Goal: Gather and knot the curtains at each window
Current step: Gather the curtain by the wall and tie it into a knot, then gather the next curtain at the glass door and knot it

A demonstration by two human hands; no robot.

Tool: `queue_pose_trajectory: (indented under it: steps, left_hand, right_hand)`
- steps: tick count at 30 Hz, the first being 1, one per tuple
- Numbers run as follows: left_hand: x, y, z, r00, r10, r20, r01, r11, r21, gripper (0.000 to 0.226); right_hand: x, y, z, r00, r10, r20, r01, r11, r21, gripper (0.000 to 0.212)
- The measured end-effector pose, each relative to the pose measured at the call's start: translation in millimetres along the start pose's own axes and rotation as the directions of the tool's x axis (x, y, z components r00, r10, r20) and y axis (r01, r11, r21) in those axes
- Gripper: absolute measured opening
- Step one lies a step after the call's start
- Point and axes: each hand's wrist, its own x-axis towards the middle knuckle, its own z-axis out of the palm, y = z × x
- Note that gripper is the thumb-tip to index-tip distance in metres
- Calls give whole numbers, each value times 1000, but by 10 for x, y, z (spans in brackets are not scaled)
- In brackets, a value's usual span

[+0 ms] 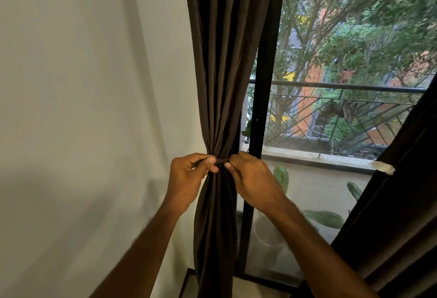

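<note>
Two bare forearms are reaching up to a dark brown curtain beside the window frame; left hand and right hand are pinching its tie band with curled fingers

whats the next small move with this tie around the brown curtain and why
Probably pull the two ends apart to snug the tie. The left hand and right hand each pinch an end of the dark band around the gathered curtain, and no finished knot shows yet.
</note>
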Motion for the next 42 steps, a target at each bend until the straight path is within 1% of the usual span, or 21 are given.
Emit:
queue_pose_trajectory:
  steps: [2, 4, 7, 8, 11, 13, 14, 15, 18, 20, 22, 25, 28, 30, 32, 36, 39, 42]
  left_hand:
    - [49, 49, -18, 999, 38, -33, -37, 998, 55, 15]
    - [150, 85, -101, 995, 78, -57, -72, 991, 109, 16]
    - [260, 110, -175, 990, 138, -10, -131, 963, 236, 15]
    - [272, 103, -163, 990, 140, -11, -132, 959, 250, 14]
    - [260, 73, -92, 995, 90, -48, -78, 973, 217, 13]
    - [280, 47, -89, 993, 108, -55, -92, 965, 244, 11]
    - [307, 29, -113, 988, 142, -62, -119, 953, 280, 10]
    - [341, 12, -143, 979, 187, -75, -153, 932, 327, 11]
    - [422, -3, -204, 933, 348, -89, -276, 855, 440, 26]
    - [430, 93, -186, 884, 467, -33, -397, 785, 475, 34]
    - [489, 235, -157, 831, 554, 55, -509, 715, 480, 36]
    - [707, 482, -87, 792, 594, 142, -584, 668, 462, 37]
    - [962, 804, 32, 736, 644, 210, -657, 602, 454, 34]
    - [1153, 1045, 167, 696, 671, 255, -703, 565, 431, 25]
    - [1325, 1294, 362, 657, 699, 284, -742, 533, 406, 19]
    - [1520, 1777, 875, 607, 717, 342, -784, 470, 406, 19]
    - [1588, 2262, 1262, 577, 734, 357, -810, 462, 360, 16]
    - [1649, 2894, 1619, 548, 772, 321, -832, 465, 303, 17]
  right_hand:
    - [-7, 61, 1, 999, -36, -18, 35, 999, -42, 26]
    - [-66, 173, 30, 999, -32, -16, 30, 996, -85, 29]
    - [-216, 332, 96, 1000, 19, 3, -19, 994, -108, 33]
    - [-229, 361, 114, 999, 35, 10, -34, 993, -116, 33]
    - [-200, 343, 120, 995, 93, 44, -86, 986, -144, 28]
    - [-159, 334, 84, 991, 118, 70, -105, 981, -164, 27]
    - [-128, 320, 39, 989, 124, 82, -108, 978, -177, 28]
    - [-94, 304, -6, 988, 125, 90, -107, 976, -188, 28]
    - [0, 243, -130, 990, 105, 97, -86, 980, -182, 26]
    - [65, 184, -232, 992, 109, 63, -98, 982, -162, 29]
    - [167, 130, -343, 995, 95, 13, -92, 983, -156, 28]
    - [364, 95, -539, 997, 63, -54, -73, 976, -207, 21]
    - [576, 139, -824, 988, 78, -136, -119, 939, -323, 24]
    - [683, 203, -1073, 980, 82, -181, -152, 896, -416, 26]
    - [749, 265, -1380, 970, 101, -222, -199, 856, -477, 24]
    - [779, 306, -2129, 949, 129, -289, -290, 721, -629, 15]
    - [752, 282, -2768, 930, 91, -355, -328, 639, -696, 11]
    - [742, 248, -3439, 907, -5, -421, -335, 598, -728, 5]
